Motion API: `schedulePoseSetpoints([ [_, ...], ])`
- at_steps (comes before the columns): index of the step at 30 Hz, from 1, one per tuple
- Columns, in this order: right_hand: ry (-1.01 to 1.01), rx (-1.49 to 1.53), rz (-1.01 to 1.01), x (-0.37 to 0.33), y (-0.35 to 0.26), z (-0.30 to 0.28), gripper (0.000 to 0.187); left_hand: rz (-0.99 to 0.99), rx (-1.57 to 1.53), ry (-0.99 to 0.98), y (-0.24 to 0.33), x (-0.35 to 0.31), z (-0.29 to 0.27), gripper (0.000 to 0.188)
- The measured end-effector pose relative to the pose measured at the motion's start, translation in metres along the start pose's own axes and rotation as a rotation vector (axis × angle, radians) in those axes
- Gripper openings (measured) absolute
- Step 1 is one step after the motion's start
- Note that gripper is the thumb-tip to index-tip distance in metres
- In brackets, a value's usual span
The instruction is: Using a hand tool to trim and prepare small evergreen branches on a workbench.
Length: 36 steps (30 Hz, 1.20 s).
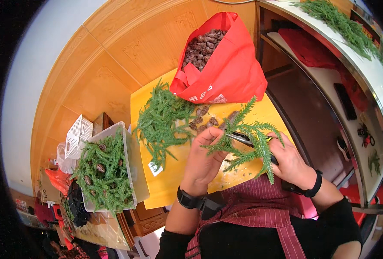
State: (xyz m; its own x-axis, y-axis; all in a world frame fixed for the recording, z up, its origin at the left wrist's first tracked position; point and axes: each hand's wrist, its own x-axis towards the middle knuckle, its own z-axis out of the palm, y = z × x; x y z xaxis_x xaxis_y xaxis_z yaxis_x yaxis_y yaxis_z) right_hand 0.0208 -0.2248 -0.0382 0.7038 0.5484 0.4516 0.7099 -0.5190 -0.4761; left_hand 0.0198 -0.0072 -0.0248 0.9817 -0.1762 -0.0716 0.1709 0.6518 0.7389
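Observation:
Over a yellow tabletop (162, 190), a green artificial pine sprig (260, 139) with several spiky branches hangs between my hands. My left hand (204, 157) pinches it near the stem end; the fingertips partly hide that spot. In my right hand (290, 160) are pliers (242, 138) with dark handles, and their metal jaws reach through the sprig to my left fingertips. Foliage covers part of the handles. Just beyond my hands lie several brown pine cones (201, 122). A loose heap of green sprigs (163, 118) rests to their left.
A red bag (236, 64) full of pine cones stands at the table's far side. Left of the table, a clear plastic bin (130, 168) holds sprigs with cones, beside a white basket (80, 134). A shelf unit (329, 56) with greenery on top rises at right.

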Motion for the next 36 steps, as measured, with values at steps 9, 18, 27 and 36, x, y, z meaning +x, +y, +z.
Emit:
schedulePoseSetpoints([
  [9, -0.026, -0.010, -0.049, 0.004, 0.000, -0.012, 0.022, -0.053, -0.066, -0.006, 0.001, -0.002, 0.002, 0.006],
  [18, -0.038, 0.009, -0.080, 0.002, 0.013, -0.013, 0.023, -0.088, -0.138, -0.077, -0.001, -0.004, 0.001, 0.005],
  [27, -0.040, -0.020, -0.142, 0.007, 0.019, -0.016, 0.029, -0.111, -0.196, -0.007, 0.001, -0.005, 0.011, 0.009],
  [36, -0.041, 0.007, -0.150, 0.008, 0.017, -0.014, 0.034, -0.083, -0.170, 0.007, 0.004, -0.010, 0.012, 0.010],
])
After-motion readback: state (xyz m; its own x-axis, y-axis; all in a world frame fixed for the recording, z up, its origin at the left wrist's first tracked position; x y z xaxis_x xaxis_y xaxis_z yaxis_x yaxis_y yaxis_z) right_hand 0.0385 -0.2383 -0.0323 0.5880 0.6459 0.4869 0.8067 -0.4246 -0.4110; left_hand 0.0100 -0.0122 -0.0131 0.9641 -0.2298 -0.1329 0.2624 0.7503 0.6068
